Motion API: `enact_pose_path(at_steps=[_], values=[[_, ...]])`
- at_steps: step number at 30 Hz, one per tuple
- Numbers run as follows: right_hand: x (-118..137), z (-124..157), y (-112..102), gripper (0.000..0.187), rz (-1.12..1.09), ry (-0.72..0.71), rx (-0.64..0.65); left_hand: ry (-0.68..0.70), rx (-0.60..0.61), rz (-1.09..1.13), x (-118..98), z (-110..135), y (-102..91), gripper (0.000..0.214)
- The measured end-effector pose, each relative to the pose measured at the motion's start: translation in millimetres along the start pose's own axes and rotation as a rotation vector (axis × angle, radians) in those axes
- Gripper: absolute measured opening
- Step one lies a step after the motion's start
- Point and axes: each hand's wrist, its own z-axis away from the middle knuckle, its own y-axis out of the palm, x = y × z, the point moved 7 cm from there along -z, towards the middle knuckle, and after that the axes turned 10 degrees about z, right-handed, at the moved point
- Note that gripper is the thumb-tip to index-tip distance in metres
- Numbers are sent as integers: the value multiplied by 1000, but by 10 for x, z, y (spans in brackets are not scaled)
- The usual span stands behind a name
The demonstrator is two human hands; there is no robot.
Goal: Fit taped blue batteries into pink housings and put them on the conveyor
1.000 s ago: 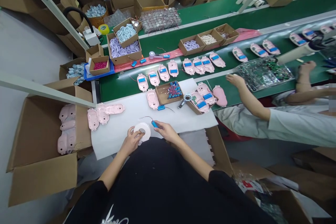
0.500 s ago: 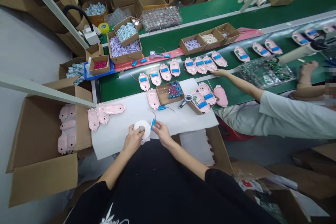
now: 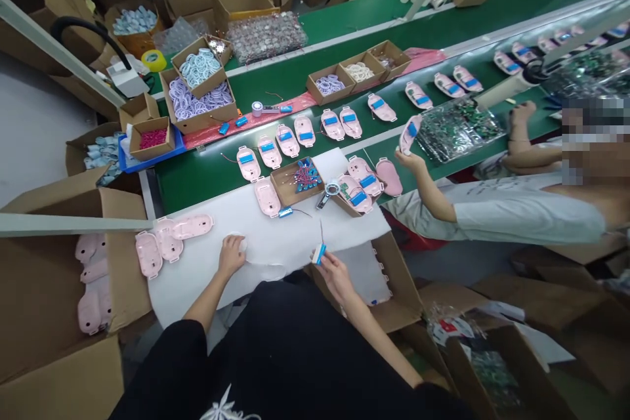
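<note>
My right hand [image 3: 337, 275] pinches a small blue battery [image 3: 321, 253] by its lower end. A white patch covers one side of the battery, and a thin wire rises from it. Off to the left, my left hand [image 3: 231, 256] is closed around a white tape roll [image 3: 243, 245], most of it hidden by the fingers. A loose pale strip trails from the roll side toward my lap. Both hands are over the white foam sheet [image 3: 197, 275]. Ahead of them lie another blue battery [image 3: 285, 212] and a pink shell [image 3: 267, 197], beside a carton [image 3: 288, 193] of wired batteries.
Pink shells with batteries [image 3: 249, 164] line the green conveyor [image 3: 197, 174]. More bare pink shells [image 3: 148, 254] lie at the left. A magnifier-like round tool [image 3: 329, 193] is near a carton of shells. On the right a co-worker's hand [image 3: 412, 161] holds a pink shell [image 3: 410, 134].
My hands have moved apart, the battery going right and the tape roll left. White now shows on the battery. The co-worker has lifted a shell off the belt. The view has shifted.
</note>
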Motion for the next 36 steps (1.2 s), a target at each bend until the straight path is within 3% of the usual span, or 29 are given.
enact_pose_path(at_steps=[3, 6, 9, 12, 17, 20, 23, 26, 29, 36], values=[[-121, 153, -105, 46, -26, 49, 6, -147, -80, 46, -166, -605, 319, 41], [-12, 169, -45, 50, -20, 52, 32, -331, -140, 105, -284, -1202, 608, 46], [199, 139, 71, 55, -3, 28, 85, -452, -150, 199, -346, -1419, 691, 38], [381, 92, 203, 56, 31, -18, 148, -493, -132, 327, -333, -1141, 564, 35], [558, 39, 649, 62, 240, -169, 310, -472, -90, 561, -270, -28, 299, 59], [707, 163, 1089, 53, 506, -392, 430, -448, -59, 668, -307, 602, 251, 69], [839, 440, 1548, 48, 848, -739, 560, -416, -4, 749, -393, 1008, 286, 74], [774, 669, 1835, 57, 1182, -975, 639, -326, -1, 728, -504, 1206, 264, 77], [618, 737, 1911, 66, 1414, -1040, 624, -233, -77, 633, -611, 1287, 132, 77], [358, 725, 1912, 74, 1499, -1066, 581, -160, -56, 602, -902, 1343, -80, 67]])
